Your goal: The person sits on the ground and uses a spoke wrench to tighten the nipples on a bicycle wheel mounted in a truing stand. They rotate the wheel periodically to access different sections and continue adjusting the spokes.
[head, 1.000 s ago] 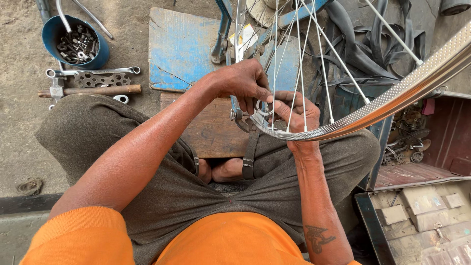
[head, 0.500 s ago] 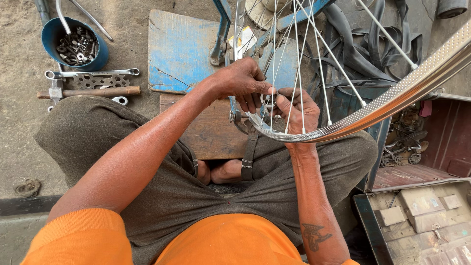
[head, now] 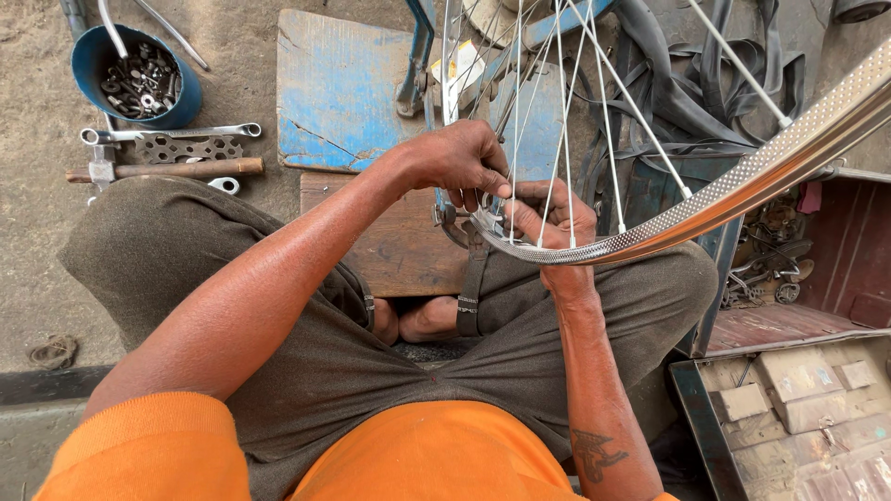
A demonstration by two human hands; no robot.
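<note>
Both hands meet at the lower arc of a shiny, dimpled steel bicycle rim (head: 742,181).
Left hand (head: 459,162) pinches a spoke end from above; right hand (head: 548,218) clasps the rim beneath (hands touching).

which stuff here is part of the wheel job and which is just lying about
In use: left hand and right hand on the spokes of the wheel rim.

Lying about: blue tin of nuts, spanner, hammer, rubber tubes.
</note>
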